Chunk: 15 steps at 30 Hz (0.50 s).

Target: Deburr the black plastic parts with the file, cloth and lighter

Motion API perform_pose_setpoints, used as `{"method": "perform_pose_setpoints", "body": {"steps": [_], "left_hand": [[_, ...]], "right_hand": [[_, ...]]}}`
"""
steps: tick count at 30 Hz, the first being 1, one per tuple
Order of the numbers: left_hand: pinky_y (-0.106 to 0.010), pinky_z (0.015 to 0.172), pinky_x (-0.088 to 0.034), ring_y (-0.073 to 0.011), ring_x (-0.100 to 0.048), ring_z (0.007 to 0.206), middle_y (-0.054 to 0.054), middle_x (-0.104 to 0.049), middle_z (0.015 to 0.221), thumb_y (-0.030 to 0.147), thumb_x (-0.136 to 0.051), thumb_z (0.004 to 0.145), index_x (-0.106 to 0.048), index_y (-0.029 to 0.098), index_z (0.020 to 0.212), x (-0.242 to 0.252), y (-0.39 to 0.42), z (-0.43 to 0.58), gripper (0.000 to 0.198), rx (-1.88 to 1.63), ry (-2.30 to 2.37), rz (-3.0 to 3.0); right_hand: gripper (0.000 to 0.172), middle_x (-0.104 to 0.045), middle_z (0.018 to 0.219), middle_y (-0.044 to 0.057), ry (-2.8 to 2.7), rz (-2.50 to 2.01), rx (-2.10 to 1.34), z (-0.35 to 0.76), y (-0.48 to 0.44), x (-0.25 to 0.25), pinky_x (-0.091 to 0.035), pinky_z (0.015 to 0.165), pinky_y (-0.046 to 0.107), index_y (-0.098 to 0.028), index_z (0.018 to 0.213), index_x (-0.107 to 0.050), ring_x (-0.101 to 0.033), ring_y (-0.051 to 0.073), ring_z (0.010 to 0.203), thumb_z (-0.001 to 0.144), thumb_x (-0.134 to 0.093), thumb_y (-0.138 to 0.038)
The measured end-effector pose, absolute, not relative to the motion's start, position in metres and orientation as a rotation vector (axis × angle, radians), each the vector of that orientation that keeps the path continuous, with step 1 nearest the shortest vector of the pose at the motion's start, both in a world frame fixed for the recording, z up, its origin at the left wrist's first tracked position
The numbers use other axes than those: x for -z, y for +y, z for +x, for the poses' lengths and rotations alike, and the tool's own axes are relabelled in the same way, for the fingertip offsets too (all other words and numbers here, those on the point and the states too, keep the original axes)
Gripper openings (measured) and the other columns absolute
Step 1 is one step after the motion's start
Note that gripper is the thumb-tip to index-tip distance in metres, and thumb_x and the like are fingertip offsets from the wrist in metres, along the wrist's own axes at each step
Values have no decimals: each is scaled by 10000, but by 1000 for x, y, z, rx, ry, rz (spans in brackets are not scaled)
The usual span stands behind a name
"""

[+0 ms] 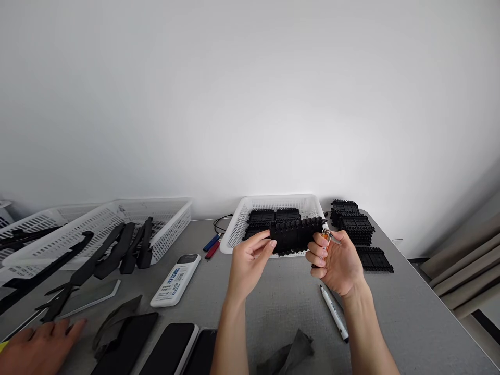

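Head view: left hand (252, 263) pinches left end of black toothed panel (292, 237), right hand (340, 264) curls around orange tool (324, 247) with metal tip at panel's right end, contact there unclear. Panel is held up before white basket (273, 201) of similar panels; panel stacks (354, 225) stand right, marker (335, 313) lies on gray table (273, 307) near right wrist.

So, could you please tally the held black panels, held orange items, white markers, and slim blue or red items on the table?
Held black panel: 1
Held orange item: 1
White marker: 1
Slim blue item and red item: 2
Total: 5
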<state>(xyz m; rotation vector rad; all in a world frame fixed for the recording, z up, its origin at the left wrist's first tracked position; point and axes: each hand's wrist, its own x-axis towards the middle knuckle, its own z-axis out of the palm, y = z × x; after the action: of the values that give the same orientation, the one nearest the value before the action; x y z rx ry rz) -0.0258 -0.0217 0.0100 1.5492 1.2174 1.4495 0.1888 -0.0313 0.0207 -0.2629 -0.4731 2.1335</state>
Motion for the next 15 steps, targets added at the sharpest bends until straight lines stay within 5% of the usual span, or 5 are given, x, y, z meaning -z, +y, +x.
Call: {"method": "perform_pose_setpoints", "body": {"steps": [15], "left_hand": [[-274,784,-568,-183,-723,822,-45,-781,952,330,-599,926,-740,192,1133,-15,-26,-9,286,-1323,1083,1765]], "right_hand": [[322,-262,606,-63,-645,-288,-2313,147,-37,-17,-121,436,190,-208,667,-409,-183,92,538,736,-592,-464]]}}
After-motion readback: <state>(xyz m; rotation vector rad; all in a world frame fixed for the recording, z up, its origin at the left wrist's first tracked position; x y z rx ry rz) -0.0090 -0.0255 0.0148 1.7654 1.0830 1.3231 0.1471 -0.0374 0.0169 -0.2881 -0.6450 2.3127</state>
